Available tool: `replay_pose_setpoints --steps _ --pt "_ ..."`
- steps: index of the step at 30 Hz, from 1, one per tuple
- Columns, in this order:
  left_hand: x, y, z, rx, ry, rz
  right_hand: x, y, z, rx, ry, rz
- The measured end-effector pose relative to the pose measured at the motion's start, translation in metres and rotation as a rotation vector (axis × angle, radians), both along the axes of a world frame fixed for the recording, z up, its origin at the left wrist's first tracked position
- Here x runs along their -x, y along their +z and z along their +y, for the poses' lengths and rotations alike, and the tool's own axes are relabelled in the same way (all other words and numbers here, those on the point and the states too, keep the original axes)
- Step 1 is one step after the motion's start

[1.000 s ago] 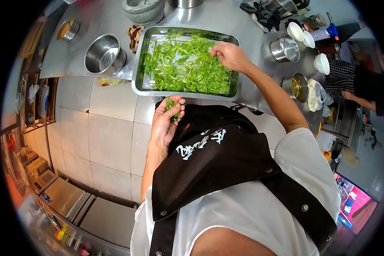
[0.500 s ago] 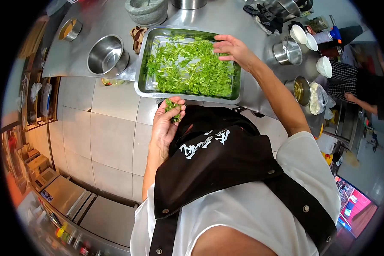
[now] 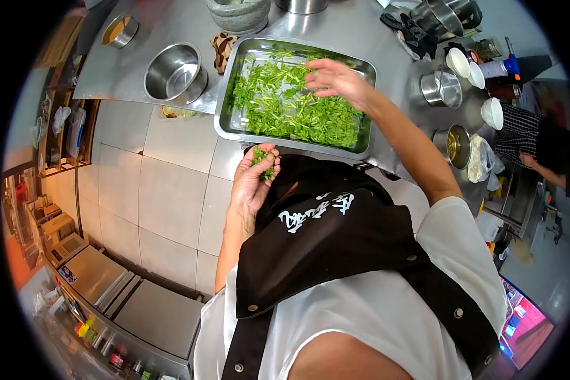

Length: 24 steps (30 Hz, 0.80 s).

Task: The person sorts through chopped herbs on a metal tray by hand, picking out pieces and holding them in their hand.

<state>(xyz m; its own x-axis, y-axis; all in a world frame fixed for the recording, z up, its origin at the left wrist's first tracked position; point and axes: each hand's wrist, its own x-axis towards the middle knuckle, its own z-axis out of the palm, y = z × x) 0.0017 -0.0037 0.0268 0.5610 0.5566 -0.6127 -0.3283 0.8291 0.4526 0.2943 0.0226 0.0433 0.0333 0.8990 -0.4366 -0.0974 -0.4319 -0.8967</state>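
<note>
A rectangular metal tray [image 3: 227, 121] at the table's front edge holds chopped green herbs [image 3: 278, 107], spread loosely with some bare metal between them. My left hand [image 3: 253, 180] is closed around a small bunch of chopped herbs [image 3: 260, 162], just in front of the tray's near rim and close to my apron. Above the herbs, in the right half of the tray, my right hand [image 3: 343, 85] reaches in with its fingers stretched out and apart. Nothing shows in that hand.
Left of the tray are a steel pot [image 3: 174, 75] and a patterned cloth [image 3: 222, 52]. A stone mortar [image 3: 239, 16] stands behind. To the right are a steel pot [image 3: 439, 88], white bowls [image 3: 492, 114] and a pot with yellowish contents [image 3: 453, 145]. Another person [image 3: 541, 161] stands far right.
My right hand has moved inward from the tray's far right rim to over the herbs. My left hand keeps its hold on the bunch. The whole view has shifted slightly.
</note>
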Motion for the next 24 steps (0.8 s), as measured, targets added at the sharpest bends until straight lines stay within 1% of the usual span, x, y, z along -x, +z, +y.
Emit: replay_pose_setpoints --steps 2,5,6,9,10,13,14,17,18,21,22,23,24 --pt "-0.001 0.0 0.001 0.011 0.0 0.008 0.017 -0.008 0.007 0.046 0.064 0.182" --pt "-0.005 0.008 0.004 -0.012 -0.017 0.016 0.025 -0.026 0.016 0.085 0.071 0.288" --pt "-0.005 0.01 0.004 -0.019 -0.011 0.014 0.03 -0.015 0.017 0.082 0.026 -0.005" --pt "0.0 0.01 0.005 -0.028 0.022 0.011 0.021 -0.006 0.02 -0.251 -0.071 -0.273" --pt "0.002 0.006 0.004 -0.022 0.031 0.009 0.019 -0.001 0.02 -0.187 -0.03 -0.125" --pt "0.005 -0.004 0.003 0.01 0.03 -0.003 0.039 0.005 0.018 -0.044 0.138 0.08" --pt "0.005 -0.005 0.003 0.023 0.031 -0.006 0.049 0.0 0.018 -0.018 0.18 0.102" --pt "0.001 0.003 0.003 0.005 0.024 0.003 0.064 -0.01 0.02 0.07 0.263 0.347" --pt "0.001 0.004 0.004 -0.003 0.024 0.006 0.065 -0.013 0.022 0.094 0.248 0.379" --pt "0.0 0.004 0.005 -0.012 0.03 0.006 0.06 -0.022 0.028 -0.236 0.077 -0.2" --pt "0.001 0.004 0.006 -0.01 0.038 0.003 0.049 -0.02 0.031 -0.304 0.075 -0.204" --pt "0.003 0.004 0.006 -0.008 0.046 0.0 0.044 -0.02 0.031 -0.246 0.098 -0.128" --pt "0.005 0.003 0.005 0.0 0.056 0.01 0.042 -0.007 0.028 -0.187 0.116 -0.053"
